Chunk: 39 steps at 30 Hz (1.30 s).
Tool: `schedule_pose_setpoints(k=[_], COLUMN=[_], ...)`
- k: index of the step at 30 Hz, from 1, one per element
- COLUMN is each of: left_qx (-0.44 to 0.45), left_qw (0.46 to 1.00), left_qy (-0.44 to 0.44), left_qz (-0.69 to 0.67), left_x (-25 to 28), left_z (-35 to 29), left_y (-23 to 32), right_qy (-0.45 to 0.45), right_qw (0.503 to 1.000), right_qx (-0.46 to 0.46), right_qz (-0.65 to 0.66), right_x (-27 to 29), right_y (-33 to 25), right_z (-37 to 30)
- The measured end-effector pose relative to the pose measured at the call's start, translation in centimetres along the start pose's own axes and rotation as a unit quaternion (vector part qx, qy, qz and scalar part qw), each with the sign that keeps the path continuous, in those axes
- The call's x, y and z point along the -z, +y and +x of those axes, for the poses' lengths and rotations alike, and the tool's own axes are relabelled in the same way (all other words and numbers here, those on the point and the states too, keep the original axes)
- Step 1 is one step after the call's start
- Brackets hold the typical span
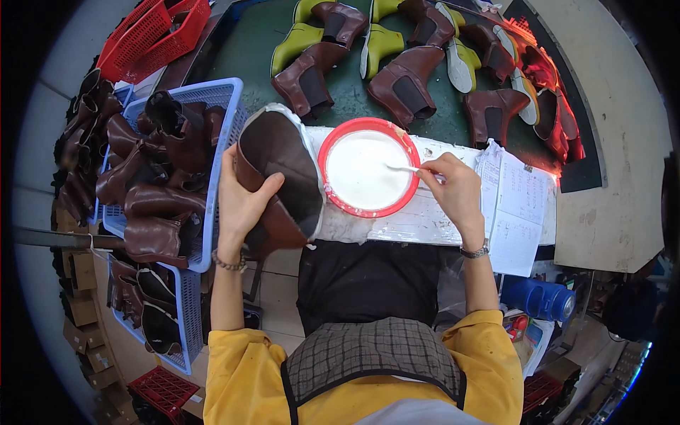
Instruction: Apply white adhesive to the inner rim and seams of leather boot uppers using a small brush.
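My left hand [248,202] grips a brown leather boot upper [273,152], thumb inside and fingers around the outer side. A wet-looking white coating runs along the upper's edge, and its dark inner side faces up. Just right of it, a red-rimmed bowl [327,138] of white liquid [365,173] sits on the work board. My right hand [453,185] is closed around a thin white-coated tool [401,168], pinched between thumb and fingers. The tool's far end reaches over the bowl into the white liquid; its tip is hidden, so its kind cannot be told.
Left stand blue plastic baskets [212,163] full of brown uppers, with a red crate [145,39] behind. Across the green conveyor belt [244,53] lie several brown boots [407,85] beside yellow-green lasts [382,48]. Written sheets [520,198] and a blue bottle [535,297] are at right.
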State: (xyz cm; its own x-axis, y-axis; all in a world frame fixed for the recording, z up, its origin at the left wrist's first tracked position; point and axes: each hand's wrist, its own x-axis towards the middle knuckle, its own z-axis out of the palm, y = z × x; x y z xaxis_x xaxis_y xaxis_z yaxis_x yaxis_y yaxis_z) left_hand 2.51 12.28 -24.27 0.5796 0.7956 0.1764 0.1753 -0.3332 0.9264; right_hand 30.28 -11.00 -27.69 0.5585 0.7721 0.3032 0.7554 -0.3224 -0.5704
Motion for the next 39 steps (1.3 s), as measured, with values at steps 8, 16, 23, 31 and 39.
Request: schedule_pose_setpoints(k=[8,16,23,31,39], left_qx=[-0.067,-0.063,-0.165,-0.261,-0.281], left_qw=[0.937,0.955,0.946,0.953,0.945], left_qy=[-0.099,-0.073,0.013,-0.059,-0.084], left_qz=[0.327,0.281,0.277,0.144,0.146], left_x=[0.1,1.2,1.1,0.9,0.7], left_z=[-4.8,-5.9,-7.9,-8.6,-7.6], left_y=[-5.3,-6.1,-2.0,-0.7,-0.6], right_qy=[-0.013,-0.026,0.017,0.039,0.096], right_qw=[0.995,0.999,0.979,0.965,0.949], right_qx=[0.019,-0.025,-0.009,0.076,0.121], right_qz=[-0.092,-0.023,0.205,0.248,0.274], right_x=[-0.2,-0.5,-0.7,-1.4,-0.6], right_y=[0.0,0.7,-3.0,-4.1,-4.1], right_z=[-1.0,-0.8,-0.3,2.3,4.0])
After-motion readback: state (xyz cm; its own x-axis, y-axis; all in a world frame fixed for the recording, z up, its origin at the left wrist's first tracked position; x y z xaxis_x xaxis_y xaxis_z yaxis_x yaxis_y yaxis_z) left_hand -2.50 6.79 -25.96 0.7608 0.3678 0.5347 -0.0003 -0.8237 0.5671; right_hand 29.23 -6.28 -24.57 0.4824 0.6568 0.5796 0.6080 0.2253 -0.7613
